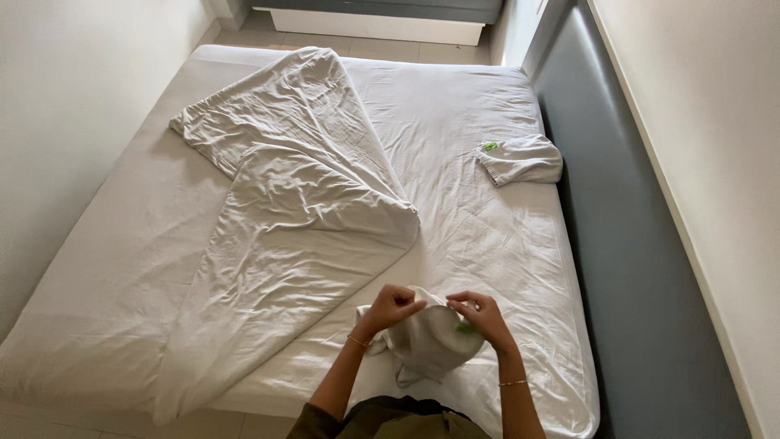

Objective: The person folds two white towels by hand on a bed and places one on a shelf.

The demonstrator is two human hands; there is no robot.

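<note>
White cotton covers nearly everything in view: a bed (122, 268) dressed in a fitted sheet, seen from the head camera looking down along it. The person stands at the near edge of the bed, close to the corner by the dark grey padded headboard (626, 268). Both hands are raised over a bunched white pillowcase (426, 345) that sits on the sheet at that near edge. The left hand (392, 306) has its grip clamped on the top fold of the pillowcase, fingers curled into a fist around the cloth. The right hand (481, 315) pinches the same upper edge just beside it, thumb and fingertips together on the fabric, right above a small green tag (466, 328) sewn to the pillowcase. A thin bracelet circles each wrist. A rumpled white duvet (284, 219) lies diagonally across the middle of the bed, one point reaching toward the far edge and its lower end hanging over the near edge, with a folded-over corner ending just beyond the hands. A second pillowcase (522, 159), folded flat and bearing its own green tag, rests well apart from the hands against the headboard side, nearer the far edge. Pale walls flank the bed, and tiled floor shows beyond the far edge.
</note>
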